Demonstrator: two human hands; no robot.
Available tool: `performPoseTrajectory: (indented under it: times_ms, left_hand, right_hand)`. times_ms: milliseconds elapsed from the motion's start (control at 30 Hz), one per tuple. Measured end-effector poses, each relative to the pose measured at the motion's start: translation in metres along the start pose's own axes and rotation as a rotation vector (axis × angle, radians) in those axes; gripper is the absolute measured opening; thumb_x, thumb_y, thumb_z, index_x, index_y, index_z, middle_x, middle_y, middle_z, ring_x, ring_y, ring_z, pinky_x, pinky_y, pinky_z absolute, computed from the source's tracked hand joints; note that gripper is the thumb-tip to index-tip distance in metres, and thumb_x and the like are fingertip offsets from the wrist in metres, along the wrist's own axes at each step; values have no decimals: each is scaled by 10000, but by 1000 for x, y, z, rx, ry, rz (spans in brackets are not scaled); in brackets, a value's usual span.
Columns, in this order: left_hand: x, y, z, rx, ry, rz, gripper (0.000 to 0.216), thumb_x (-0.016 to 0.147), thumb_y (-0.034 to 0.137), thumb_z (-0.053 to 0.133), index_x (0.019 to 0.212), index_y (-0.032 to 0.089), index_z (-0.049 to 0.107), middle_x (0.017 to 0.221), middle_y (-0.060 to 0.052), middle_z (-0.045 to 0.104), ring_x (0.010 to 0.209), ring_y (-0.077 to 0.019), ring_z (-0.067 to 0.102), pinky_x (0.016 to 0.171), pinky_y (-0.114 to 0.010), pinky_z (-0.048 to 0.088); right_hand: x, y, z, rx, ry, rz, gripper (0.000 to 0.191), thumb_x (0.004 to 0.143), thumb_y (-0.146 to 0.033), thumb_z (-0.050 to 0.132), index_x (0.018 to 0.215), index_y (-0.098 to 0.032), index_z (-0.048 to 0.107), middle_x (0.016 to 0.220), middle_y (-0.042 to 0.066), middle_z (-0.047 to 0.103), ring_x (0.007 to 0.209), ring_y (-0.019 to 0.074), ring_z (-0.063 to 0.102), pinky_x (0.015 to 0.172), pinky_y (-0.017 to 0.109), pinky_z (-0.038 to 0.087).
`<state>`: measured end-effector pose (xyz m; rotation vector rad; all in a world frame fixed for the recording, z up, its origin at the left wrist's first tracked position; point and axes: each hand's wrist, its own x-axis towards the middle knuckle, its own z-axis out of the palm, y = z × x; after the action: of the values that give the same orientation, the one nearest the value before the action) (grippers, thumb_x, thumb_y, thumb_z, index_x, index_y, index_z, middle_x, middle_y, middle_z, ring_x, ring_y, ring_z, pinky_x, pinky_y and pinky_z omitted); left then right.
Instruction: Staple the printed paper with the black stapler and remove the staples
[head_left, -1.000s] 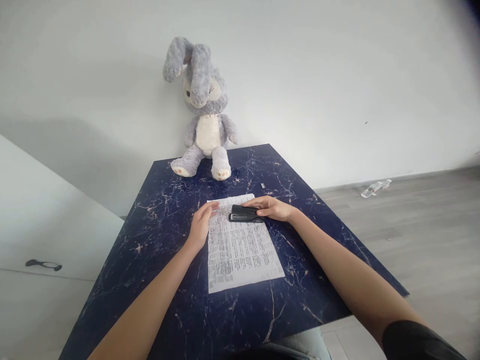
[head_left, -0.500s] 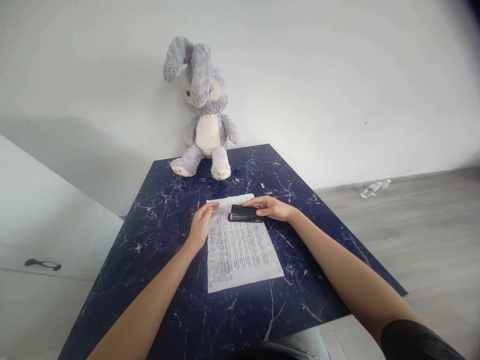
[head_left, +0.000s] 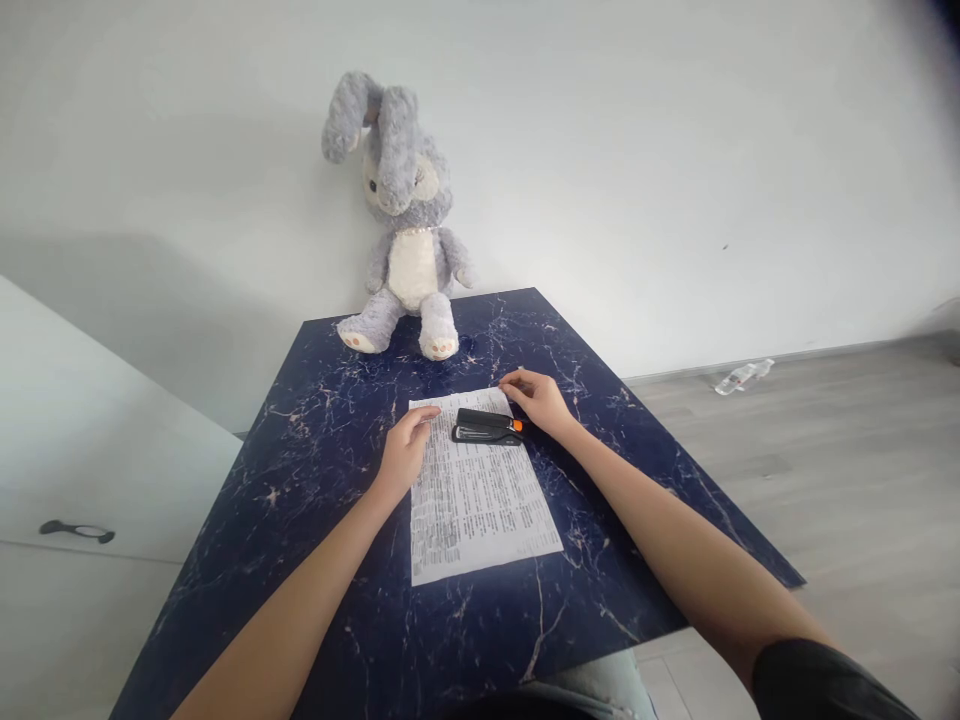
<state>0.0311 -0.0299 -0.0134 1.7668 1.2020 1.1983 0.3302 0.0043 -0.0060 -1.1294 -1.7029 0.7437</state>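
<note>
A printed sheet of paper (head_left: pixel 480 505) lies flat on the dark blue marbled table. Across its upper part rests a black stapler (head_left: pixel 486 427) with an orange piece at its right end, untouched by either hand. My left hand (head_left: pixel 406 448) lies on the sheet's upper left edge, fingers stretched out over the print. At the top right corner, the thumb and bent fingers of my right hand (head_left: pixel 541 402) close together on the paper's edge. Just what sits between those fingertips is partly hidden.
A grey plush rabbit (head_left: pixel 412 230) sits at the table's far edge against the white wall. Left of the table stands a white cabinet with a dark handle (head_left: pixel 76 531). A clear plastic bottle (head_left: pixel 744 377) lies on the floor at right.
My right hand has let go of the stapler and moved up to the sheet's top right corner, covering the spot where a small silvery piece lay. My left hand has barely moved.
</note>
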Motion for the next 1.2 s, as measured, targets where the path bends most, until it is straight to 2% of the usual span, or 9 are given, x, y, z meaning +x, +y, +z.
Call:
performPoseTrajectory:
  times_ms: [67, 167, 233, 367, 533, 700, 867, 1067, 1200]
  left_hand:
    - [-1, 1, 1, 41, -2, 44, 311, 976, 248, 507, 1166, 221, 751, 1276, -87, 748, 1246, -279, 676, 1150, -500, 483]
    - [-3, 1, 1, 115, -18, 98, 348, 960, 182, 481, 1171, 224, 755, 1310, -80, 737, 1276, -273, 664, 1175, -503, 470]
    - [-3, 1, 2, 166, -35, 128, 364, 948, 150, 476, 1166, 216, 761, 1328, -82, 732, 1289, -272, 660, 1198, -508, 455]
    - [-3, 2, 2, 256, -81, 131, 363, 930, 116, 493, 1148, 203, 771, 1368, -82, 713, 1302, -268, 656, 1209, -513, 457]
    - [-5, 5, 5, 368, -149, 119, 360, 904, 60, 516, 1123, 190, 770, 1405, -93, 676, 1293, -276, 658, 1200, -515, 477]
    - [-9, 7, 10, 449, -167, 165, 363, 934, 45, 504, 1176, 175, 742, 1459, -130, 613, 1373, -293, 596, 1232, -518, 443]
    - [-11, 10, 11, 473, -225, 170, 350, 965, 84, 525, 1261, 160, 697, 1501, -149, 570, 1417, -300, 552, 1251, -509, 420]
    - [-10, 11, 10, 456, -226, 167, 349, 966, 99, 534, 1261, 180, 702, 1469, -140, 600, 1391, -298, 578, 1235, -510, 438]
    - [-10, 10, 10, 468, -225, 166, 356, 967, 98, 531, 1271, 173, 699, 1469, -140, 605, 1393, -292, 576, 1235, -509, 436]
  right_hand:
    - [3, 11, -1, -237, 106, -36, 270, 955, -278, 624, 1177, -204, 758, 1288, 123, 732, 1248, 312, 663, 1149, 516, 486]
    - [5, 23, -1, -449, 68, -13, 409, 937, -198, 612, 1337, -171, 693, 1530, 166, 577, 1476, 344, 481, 1261, 565, 338]
    - [5, 26, 1, -510, 22, -4, 385, 943, -185, 606, 1315, -155, 702, 1504, 187, 594, 1459, 351, 496, 1245, 574, 351]
    - [4, 22, 3, -528, -22, -68, 301, 912, -97, 576, 1136, -180, 759, 1269, 129, 736, 1216, 293, 650, 1130, 489, 475]
    - [3, 16, 6, -529, -59, -128, 297, 866, -17, 560, 996, -182, 770, 1108, 88, 755, 1038, 245, 645, 1010, 395, 521]
    - [3, 21, 3, -583, 5, -82, 282, 885, -56, 564, 1032, -154, 783, 1143, 130, 727, 1064, 277, 617, 1040, 436, 500]
    - [6, 30, -3, -629, 17, -33, 431, 882, 1, 463, 1110, -138, 801, 1213, 143, 736, 1126, 291, 622, 1104, 472, 473]
    - [6, 33, -2, -643, -42, -35, 730, 784, 68, 448, 1468, -115, 625, 1513, 152, 606, 1365, 301, 547, 1194, 480, 417]
    - [4, 15, -2, -574, 45, -106, 530, 902, -16, 440, 1349, -146, 694, 1489, 149, 620, 1362, 308, 551, 1186, 517, 416]
